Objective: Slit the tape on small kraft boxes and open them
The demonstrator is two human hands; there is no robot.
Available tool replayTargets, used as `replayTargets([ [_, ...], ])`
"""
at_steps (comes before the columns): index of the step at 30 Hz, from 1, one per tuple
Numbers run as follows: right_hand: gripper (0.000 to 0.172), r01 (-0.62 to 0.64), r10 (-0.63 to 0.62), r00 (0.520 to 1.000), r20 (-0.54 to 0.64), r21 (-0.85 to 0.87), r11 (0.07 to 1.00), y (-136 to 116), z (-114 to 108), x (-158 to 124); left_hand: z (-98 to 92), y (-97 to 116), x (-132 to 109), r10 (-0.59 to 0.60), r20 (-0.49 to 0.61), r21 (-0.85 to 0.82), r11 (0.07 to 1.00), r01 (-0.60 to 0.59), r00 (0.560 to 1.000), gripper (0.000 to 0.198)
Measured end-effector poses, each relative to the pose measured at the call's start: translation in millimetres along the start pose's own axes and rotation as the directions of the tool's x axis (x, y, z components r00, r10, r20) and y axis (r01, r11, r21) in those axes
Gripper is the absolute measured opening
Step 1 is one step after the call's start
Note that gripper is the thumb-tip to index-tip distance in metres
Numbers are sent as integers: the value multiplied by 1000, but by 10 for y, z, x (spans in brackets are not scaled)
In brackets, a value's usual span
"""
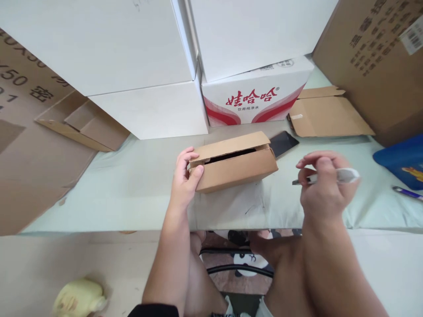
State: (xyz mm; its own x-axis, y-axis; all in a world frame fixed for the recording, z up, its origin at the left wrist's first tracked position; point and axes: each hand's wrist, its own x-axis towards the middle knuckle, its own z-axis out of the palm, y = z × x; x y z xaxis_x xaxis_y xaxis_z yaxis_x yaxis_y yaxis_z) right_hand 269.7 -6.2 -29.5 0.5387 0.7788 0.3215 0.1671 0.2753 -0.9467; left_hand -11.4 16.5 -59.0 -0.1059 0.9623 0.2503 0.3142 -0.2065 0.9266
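Small cardboard box (236,165) sits in the middle of the bench (132,185), its top flap slightly ajar with a dark slit under it, and what's inside cannot be seen. The left hand (187,176) has its grip clamped on the box's left end, thumb on the front face, fingers curled over the top corner. The box's long axis runs left to right, the right end angled a little away from the person. Over on the right, the right hand (325,189) is raised above the bench, grip closed around a white tool (343,176). Its dark tip points left toward the box and its body lies roughly level, well apart from the box. A dark phone (283,143) lies flat just behind the box's right end. Behind that stands a white carton with red print (254,94) beside a plain white carton (132,88), with flattened cardboard (325,115) to the right and a big brown carton (373,66) past it. The bench top is pale green, with a blue object (401,158) and a purple pen (408,193) at its right edge. Pale floor below, with a yellow object (79,299) lower left
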Motion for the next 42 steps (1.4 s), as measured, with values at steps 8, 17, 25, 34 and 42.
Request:
replayTargets([
  [8,20,79,-64,994,-93,168,983,-203,32,-26,0,-5,7,20,1,21,1000,-20,1000,51],
  [17,34,-13,37,998,-56,376,927,-201,-19,71,-17,21,2,50,7,39,998,-50,999,50],
  [25,21,-239,145,934,326,270,933,44,-31,94,-16,-1,5,30,12,10,1000,-30,999,44],
  [34,14,-307,288,895,340,3,952,117,-13,84,-30,-32,14,16,45,-14,1000,-15,999,42],
  [42,11,-333,373,869,326,-173,927,120,-10,86,-42,8,2,6,57,-57,998,-3,998,44],
])
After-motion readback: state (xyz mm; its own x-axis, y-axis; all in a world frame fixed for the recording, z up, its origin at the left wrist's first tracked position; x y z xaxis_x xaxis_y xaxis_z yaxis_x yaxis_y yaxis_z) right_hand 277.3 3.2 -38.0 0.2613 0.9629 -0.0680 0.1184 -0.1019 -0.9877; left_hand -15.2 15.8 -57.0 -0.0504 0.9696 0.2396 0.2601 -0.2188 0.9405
